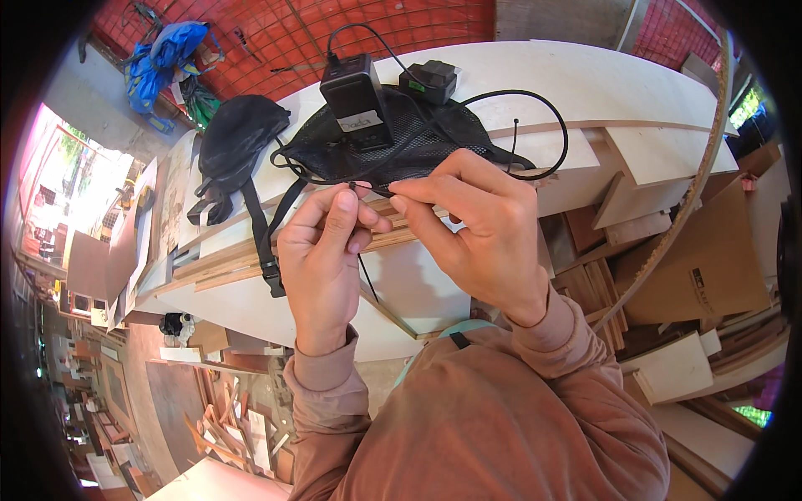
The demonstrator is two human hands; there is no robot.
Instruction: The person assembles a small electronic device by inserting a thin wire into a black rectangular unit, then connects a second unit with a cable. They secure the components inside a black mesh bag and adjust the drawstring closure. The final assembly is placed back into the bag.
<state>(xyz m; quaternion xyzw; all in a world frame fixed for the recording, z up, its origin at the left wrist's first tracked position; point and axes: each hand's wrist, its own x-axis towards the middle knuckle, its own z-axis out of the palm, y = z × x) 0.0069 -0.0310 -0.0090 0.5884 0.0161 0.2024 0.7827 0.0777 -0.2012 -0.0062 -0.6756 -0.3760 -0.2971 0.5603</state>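
Observation:
My left hand (pixel 324 238) pinches a thin black strip that looks like a cable tie (pixel 368 280) between thumb and forefinger. Its thin tail hangs below the fingers. Opposite it, the fingertips of my right hand (pixel 489 230) close on the same thin black strip. Just beyond both hands lies a black mesh bag (pixel 317 134). A black power bank (pixel 357 104) with a pale label stands on the bag, with a cable plugged into its top. Behind it sits a smaller black box-shaped device (pixel 430 81). A black cable (pixel 561 117) loops out to the right.
A black pouch (pixel 238 138) with a buckled strap (pixel 261 238) lies at left on the white-topped boards (pixel 576 79). Wood offcuts (pixel 242 426) are piled at lower left. A cardboard box (pixel 693 259) and more boards stand at right. Blue plastic bags (pixel 159 67) hang at upper left.

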